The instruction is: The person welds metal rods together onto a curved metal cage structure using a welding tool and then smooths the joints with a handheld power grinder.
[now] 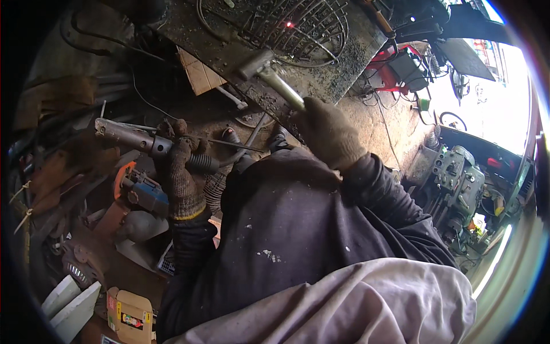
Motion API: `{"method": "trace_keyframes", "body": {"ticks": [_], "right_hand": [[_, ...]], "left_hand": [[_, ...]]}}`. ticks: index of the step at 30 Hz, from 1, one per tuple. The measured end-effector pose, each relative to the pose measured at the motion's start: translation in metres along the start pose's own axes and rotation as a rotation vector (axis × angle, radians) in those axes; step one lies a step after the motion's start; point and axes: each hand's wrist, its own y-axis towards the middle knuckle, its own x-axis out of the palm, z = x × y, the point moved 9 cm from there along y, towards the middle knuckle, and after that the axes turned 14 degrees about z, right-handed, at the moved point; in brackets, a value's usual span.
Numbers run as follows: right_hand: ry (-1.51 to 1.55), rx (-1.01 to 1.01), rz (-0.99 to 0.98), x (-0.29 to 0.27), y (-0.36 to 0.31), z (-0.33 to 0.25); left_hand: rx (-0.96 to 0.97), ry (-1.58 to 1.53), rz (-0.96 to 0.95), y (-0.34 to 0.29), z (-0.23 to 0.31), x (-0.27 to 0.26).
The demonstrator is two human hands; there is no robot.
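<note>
The right hand (332, 135), in a worn tan knit glove, is closed around the lower end of the handle of a metal hammer with a pale, smooth shaft and a thick cylindrical head (274, 82). The hammer's head is at the near edge of a dark, grit-covered metal table (356, 60); whether it touches the surface is unclear. The left hand (182, 172), in a dirty brown knit glove with a yellow cuff edge, has its fingers curled around the near end of a dark metal tube with round holes (130, 137), which points leftward, well apart from the hammer. Beside that hand's palm side shows a dark coiled metal spring (203, 163); whether it joins the tube is hidden. On the table lies a round grate of metal wire (303, 34), with one small glowing red spot.
</note>
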Motion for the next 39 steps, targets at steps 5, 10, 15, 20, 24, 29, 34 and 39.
{"method": "trace_keyframes", "body": {"ticks": [5, 10, 15, 20, 24, 29, 34, 39], "right_hand": [[-0.070, -0.040, -0.009, 0.008, -0.010, -0.002], [0.057, 0.128, -0.116, 0.010, 0.003, 0.029], [-0.047, -0.085, -0.002, 0.003, -0.006, 0.005], [-0.070, -0.125, -0.048, -0.006, -0.008, 0.013], [-0.049, -0.108, -0.026, -0.011, 0.013, 0.033], [-0.077, -0.291, 0.019, -0.013, 0.008, 0.032], [-0.152, -0.242, 0.043, -0.023, 0.022, 0.033], [0.117, -0.247, 0.177, -0.039, -0.008, 0.055]], "left_hand": [[-0.013, 0.015, -0.038, -0.005, 0.003, 0.012], [-0.018, 0.007, -0.076, -0.007, 0.004, 0.014], [-0.030, 0.058, -0.133, -0.001, -0.001, 0.013], [-0.036, 0.088, -0.049, -0.006, 0.003, 0.016], [-0.007, 0.062, -0.122, -0.007, 0.005, 0.022], [0.034, 0.064, -0.027, -0.011, 0.006, 0.021], [0.039, 0.054, -0.022, -0.013, 0.006, 0.021], [0.033, 0.031, -0.070, -0.024, 0.008, 0.025]]}}
